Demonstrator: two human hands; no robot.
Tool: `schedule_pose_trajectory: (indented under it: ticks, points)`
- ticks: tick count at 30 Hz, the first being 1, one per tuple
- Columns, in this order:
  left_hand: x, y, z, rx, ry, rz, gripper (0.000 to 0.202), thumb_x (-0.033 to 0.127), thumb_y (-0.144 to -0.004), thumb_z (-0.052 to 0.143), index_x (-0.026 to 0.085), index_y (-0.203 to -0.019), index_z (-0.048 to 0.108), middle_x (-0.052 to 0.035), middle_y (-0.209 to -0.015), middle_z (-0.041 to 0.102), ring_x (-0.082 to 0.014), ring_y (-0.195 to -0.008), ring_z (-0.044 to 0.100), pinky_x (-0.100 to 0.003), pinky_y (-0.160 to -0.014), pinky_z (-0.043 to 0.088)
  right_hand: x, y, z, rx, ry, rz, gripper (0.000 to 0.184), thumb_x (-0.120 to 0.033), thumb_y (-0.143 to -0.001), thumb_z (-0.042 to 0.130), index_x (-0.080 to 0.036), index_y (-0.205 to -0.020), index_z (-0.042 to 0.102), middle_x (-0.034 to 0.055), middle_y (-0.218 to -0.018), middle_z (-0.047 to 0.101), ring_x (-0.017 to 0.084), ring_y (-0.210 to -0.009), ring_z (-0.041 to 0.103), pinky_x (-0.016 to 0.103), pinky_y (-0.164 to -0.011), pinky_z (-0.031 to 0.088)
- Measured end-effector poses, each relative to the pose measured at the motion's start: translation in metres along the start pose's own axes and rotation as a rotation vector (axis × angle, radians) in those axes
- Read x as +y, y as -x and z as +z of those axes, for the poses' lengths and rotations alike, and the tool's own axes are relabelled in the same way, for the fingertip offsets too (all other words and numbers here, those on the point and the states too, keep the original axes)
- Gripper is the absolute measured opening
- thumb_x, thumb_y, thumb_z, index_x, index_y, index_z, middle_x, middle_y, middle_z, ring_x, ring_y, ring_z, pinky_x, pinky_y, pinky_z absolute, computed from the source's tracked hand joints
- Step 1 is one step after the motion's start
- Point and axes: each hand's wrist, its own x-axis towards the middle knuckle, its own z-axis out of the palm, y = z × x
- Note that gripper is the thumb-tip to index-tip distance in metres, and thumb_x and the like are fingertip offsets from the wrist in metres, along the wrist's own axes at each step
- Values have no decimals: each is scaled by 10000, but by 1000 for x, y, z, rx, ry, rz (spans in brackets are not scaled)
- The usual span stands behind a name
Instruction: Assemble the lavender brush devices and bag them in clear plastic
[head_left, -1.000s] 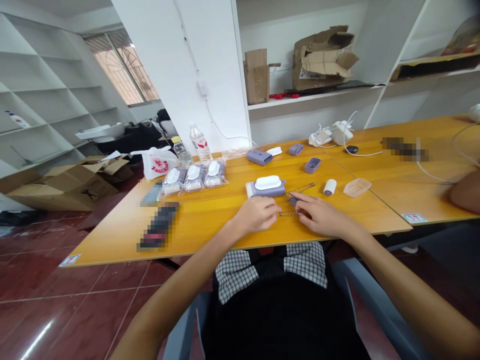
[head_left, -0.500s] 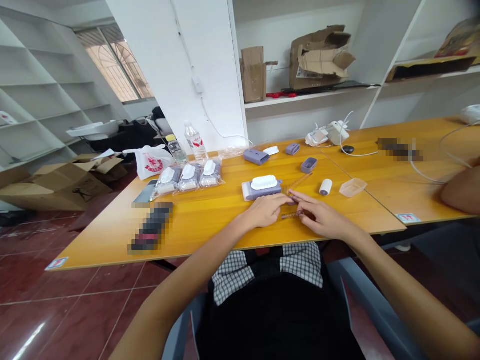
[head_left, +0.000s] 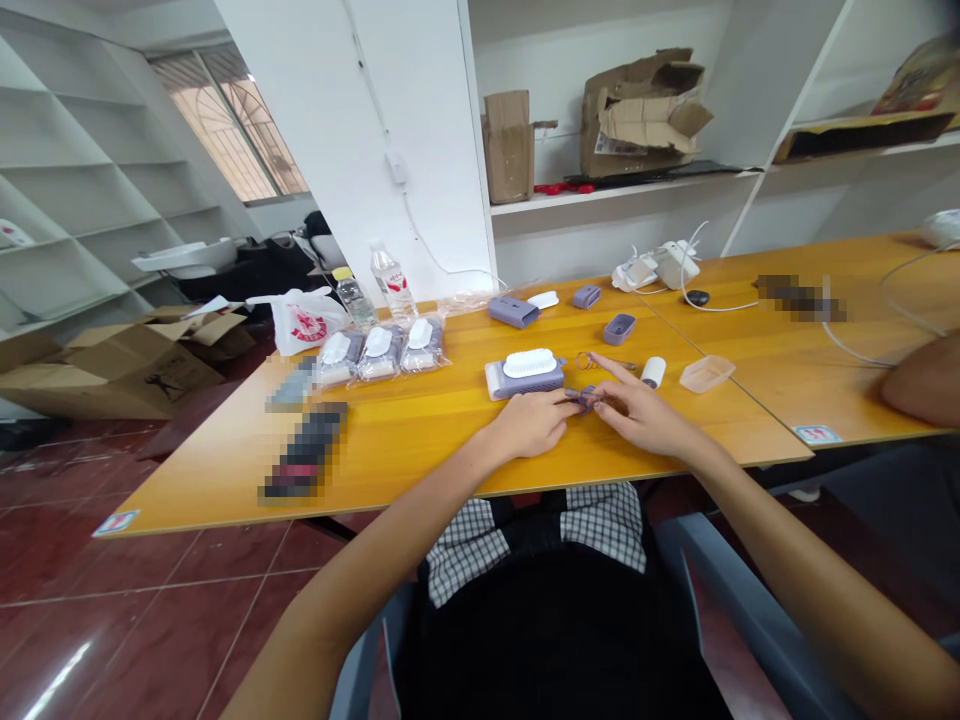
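Note:
Near the table's front edge, my left hand (head_left: 529, 422) is closed, its fingertips pinching a small purple plastic part (head_left: 583, 397). My right hand (head_left: 641, 408) meets it from the other side. Its thumb and fingers close on a thin coil spring that they largely hide, while the index finger points forward. Just beyond the right fingers, another coiled piece (head_left: 589, 362) lies on the table. Behind my left hand is a purple case with a clear end, and a white-bristled brush (head_left: 529, 364) rests on top of it.
A white roller (head_left: 653, 372) and a clear tray (head_left: 707, 374) lie to the right. Purple shells (head_left: 514, 312) and a purple cup (head_left: 619, 329) stand farther back. Bagged brush sets (head_left: 379, 352), bottles (head_left: 392, 280) and a plastic bag (head_left: 304, 320) are at left. Another person's arm (head_left: 926, 380) rests at far right.
My right hand has brought the coil spring forward to the purple part at the left fingertips. Its index finger has lifted and stretched forward. The left hand has barely moved.

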Motion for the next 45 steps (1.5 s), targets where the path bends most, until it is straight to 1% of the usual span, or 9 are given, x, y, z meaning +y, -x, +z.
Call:
schedule_pose_trajectory:
  ticks: [6,12,15,20,25,29,32,36,45]
  points:
    - [3,2,-3,33,-78,23,462,193,-1022,584,293,-1465,673,-72,-1699,487,-294,-1333,679,-436,-1020,636,2,-1,2,-14,-46,-3,219,-289,-1046,514,-231,-994,718,168,-1613,616,353,-1570,509,561,-1199,482]
    - [5,-16,-3,-43,-150,-38,407,213,-1044,541,256,-1412,711,-71,-1736,460,-304,-1200,736,-433,-950,636,4,1,4,4,-112,-19,236,-332,-1066,502,-232,-972,694,169,-1585,638,345,-1461,618,547,-1163,508]
    - [6,-20,-2,-38,-177,-89,421,194,-1054,502,199,-1428,694,-106,-1756,426,-303,-1130,753,-440,-905,628,8,3,7,51,-112,-14,219,-333,-1050,519,-237,-954,691,153,-1424,732,336,-1365,674,524,-1131,531]
    - [6,-9,-4,-7,-130,-13,382,240,-1106,467,166,-1374,730,-109,-1441,721,-304,-1202,678,-462,-1026,568,6,6,7,9,-202,59,240,-384,-1058,519,-248,-1010,712,94,-1077,807,302,-991,754,474,-937,611]
    - [8,14,-11,18,-32,1,327,404,-1114,564,252,-1325,762,-49,-1440,742,-299,-1195,639,-477,-1015,531,-3,5,7,19,-446,171,319,-533,-1042,579,-267,-1041,756,79,-1079,811,319,-1070,748,499,-1002,611]
    - [9,34,-12,75,92,-97,296,510,-1022,734,231,-1097,800,-63,-1267,804,-296,-1174,677,-483,-1041,533,-5,-4,16,147,-603,310,405,-638,-992,641,-258,-1027,775,81,-1071,802,301,-1048,737,456,-921,629]
    - [5,44,-10,122,186,-183,217,420,-958,830,211,-940,777,-55,-1136,823,-270,-1082,717,-464,-1028,557,-8,-15,25,241,-681,363,483,-709,-956,668,-242,-1029,765,73,-996,769,230,-851,702,358,-714,596]
    - [-1,51,-9,184,282,-221,56,233,-962,793,215,-919,762,-31,-1078,830,-239,-1032,734,-455,-1035,569,-18,-28,35,104,-802,359,575,-793,-937,653,-221,-948,702,29,-787,698,138,-568,580,286,-515,473]
    - [-5,64,-8,242,285,-251,97,156,-965,740,234,-1022,741,-38,-1090,821,-259,-1069,735,-478,-1016,594,-27,-40,52,7,-843,259,490,-709,-916,732,-246,-965,579,69,-974,791,156,-627,705,281,-516,539]
